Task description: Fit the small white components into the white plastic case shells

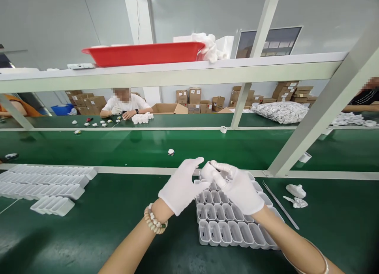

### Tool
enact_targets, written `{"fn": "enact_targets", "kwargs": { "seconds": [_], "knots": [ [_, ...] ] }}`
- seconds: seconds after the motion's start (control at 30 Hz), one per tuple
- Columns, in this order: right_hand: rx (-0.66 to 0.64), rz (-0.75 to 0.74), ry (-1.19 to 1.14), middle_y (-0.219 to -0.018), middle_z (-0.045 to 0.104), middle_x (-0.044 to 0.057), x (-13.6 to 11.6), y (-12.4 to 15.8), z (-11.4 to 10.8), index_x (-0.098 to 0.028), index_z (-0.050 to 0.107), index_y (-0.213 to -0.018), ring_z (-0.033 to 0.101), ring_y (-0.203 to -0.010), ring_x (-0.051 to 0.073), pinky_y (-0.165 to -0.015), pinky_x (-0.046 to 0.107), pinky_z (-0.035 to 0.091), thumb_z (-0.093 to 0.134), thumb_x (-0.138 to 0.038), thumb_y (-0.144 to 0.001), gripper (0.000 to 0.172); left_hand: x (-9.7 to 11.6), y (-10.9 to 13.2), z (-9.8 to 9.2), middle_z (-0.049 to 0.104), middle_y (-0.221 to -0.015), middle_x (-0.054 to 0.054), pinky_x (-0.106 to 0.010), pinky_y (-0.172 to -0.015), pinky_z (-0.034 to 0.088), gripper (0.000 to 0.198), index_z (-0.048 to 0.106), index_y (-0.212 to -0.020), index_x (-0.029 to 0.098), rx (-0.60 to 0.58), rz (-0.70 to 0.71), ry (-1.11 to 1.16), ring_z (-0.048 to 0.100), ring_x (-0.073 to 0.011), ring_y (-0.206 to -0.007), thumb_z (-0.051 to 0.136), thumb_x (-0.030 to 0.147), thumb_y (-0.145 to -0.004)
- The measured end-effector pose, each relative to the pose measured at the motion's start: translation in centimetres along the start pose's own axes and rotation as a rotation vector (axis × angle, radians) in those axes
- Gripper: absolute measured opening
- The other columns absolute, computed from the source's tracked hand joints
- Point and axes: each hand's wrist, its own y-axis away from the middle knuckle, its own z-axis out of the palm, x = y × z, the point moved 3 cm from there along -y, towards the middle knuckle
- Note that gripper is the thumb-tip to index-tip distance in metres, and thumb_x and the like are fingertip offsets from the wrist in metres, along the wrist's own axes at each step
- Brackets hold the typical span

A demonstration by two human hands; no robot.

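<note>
My left hand [182,187], in a white glove, has its thumb and fingers spread apart just left of a small rounded white plastic part [207,172]. My right hand [241,191], also gloved in white, pinches that part between thumb and fingers. Its exact kind is hard to make out, as the glove covers some of it. Below both hands stand rows of small white open-topped plastic cases [220,230] on the green table; my right hand and forearm hide some of them.
More white cases [44,183] lie in rows at the left. A thin metal strip [281,205] and crumpled white pieces [296,197] lie at the right. Beyond runs a green belt [133,147] under a shelf with a red tray [148,54]. A slanted post [314,120] rises at right; a co-worker [127,104] sits opposite.
</note>
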Motion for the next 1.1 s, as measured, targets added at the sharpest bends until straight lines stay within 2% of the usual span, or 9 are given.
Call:
{"fn": "enact_targets", "kwargs": {
  "seconds": [0.13, 0.27, 0.43, 0.57, 0.73, 0.87, 1.0, 1.1],
  "knots": [
    [0.013, -0.006, 0.021, -0.119, 0.073, 0.010, 1.3, -1.0, -0.4, -0.018, 0.067, -0.120, 0.069, -0.109, 0.027, -0.097, 0.044, 0.055, 0.059, -0.039, -0.085, 0.041, -1.1, -0.3, -0.4, 0.062, -0.129, -0.009, -0.044, -0.098, 0.053, 0.050, 0.050, -0.136, 0.024, -0.109, -0.130, -0.182, 0.061, -0.0278, -0.118, 0.062, 0.031, -0.088],
    [-0.022, -0.115, 0.169, -0.114, 0.075, 0.008, 0.7, 0.1, -0.4, -0.023, 0.068, -0.119, 0.073, -0.090, 0.024, -0.086, 0.043, 0.060, 0.057, -0.041, -0.088, 0.038, -0.9, -0.4, 0.0, 0.064, -0.129, -0.006, -0.038, -0.090, 0.056, 0.049, 0.052, -0.135, 0.026, -0.199, -0.145, -0.217, 0.064, -0.0270, -0.113, 0.060, 0.035, -0.088],
    [-0.028, -0.220, 0.197, -0.107, 0.076, 0.007, 0.0, 1.2, -0.1, -0.024, 0.069, -0.108, 0.072, -0.091, 0.023, -0.082, 0.040, 0.060, 0.050, -0.042, -0.092, 0.031, -0.4, -0.2, -0.4, 0.062, -0.133, -0.006, -0.038, -0.092, 0.054, 0.048, 0.051, -0.136, 0.026, -0.182, -0.129, -0.218, 0.064, -0.0268, -0.113, 0.057, 0.037, -0.090],
    [-0.023, -0.204, 0.191, -0.093, 0.077, 0.006, 0.2, 1.4, -0.2, -0.023, 0.067, -0.104, 0.071, -0.074, 0.020, -0.073, 0.037, 0.060, 0.050, -0.041, -0.092, 0.027, -0.7, -0.3, -0.8, 0.065, -0.128, -0.007, -0.038, -0.090, 0.055, 0.049, 0.051, -0.137, 0.027, -0.175, -0.142, -0.233, 0.065, -0.0265, -0.111, 0.059, 0.034, -0.089],
    [0.004, -0.192, 0.215, -0.105, 0.077, 0.007, -0.4, 1.5, -0.6, -0.023, 0.068, -0.112, 0.074, -0.088, 0.024, -0.081, 0.041, 0.061, 0.056, -0.045, -0.089, 0.034, -1.0, -0.3, -0.9, 0.067, -0.125, -0.006, -0.037, -0.091, 0.054, 0.047, 0.053, -0.135, 0.026, -0.166, -0.150, -0.232, 0.065, -0.0252, -0.111, 0.058, 0.035, -0.089],
    [-0.028, -0.183, 0.156, -0.098, 0.079, 0.007, -0.5, 1.8, -0.7, -0.023, 0.073, -0.107, 0.075, -0.084, 0.025, -0.076, 0.040, 0.063, 0.056, -0.042, -0.090, 0.031, -1.0, -0.4, -1.5, 0.066, -0.126, -0.006, -0.037, -0.094, 0.053, 0.044, 0.053, -0.134, 0.026, -0.174, -0.172, -0.260, 0.064, -0.0250, -0.114, 0.053, 0.037, -0.092],
    [0.033, -0.100, 0.032, -0.110, 0.076, 0.010, 0.9, 1.4, -1.2, -0.021, 0.074, -0.107, 0.071, -0.102, 0.028, -0.084, 0.043, 0.061, 0.058, -0.047, -0.089, 0.035, -1.6, -0.7, -1.9, 0.064, -0.130, -0.008, -0.040, -0.094, 0.052, 0.040, 0.056, -0.131, 0.025, -0.307, -0.215, -0.454, 0.063, -0.0276, -0.116, 0.047, 0.033, -0.093],
    [0.130, -0.036, 0.035, -0.115, 0.073, 0.011, 2.3, -0.6, -1.9, -0.018, 0.070, -0.111, 0.070, -0.104, 0.027, -0.089, 0.043, 0.059, 0.056, -0.047, -0.089, 0.039, -2.5, -0.7, -1.3, 0.067, -0.123, -0.010, -0.043, -0.087, 0.054, 0.038, 0.061, -0.125, 0.025, -0.410, -0.216, -0.530, 0.066, -0.0327, -0.108, 0.050, 0.031, -0.090]
  ]
}}
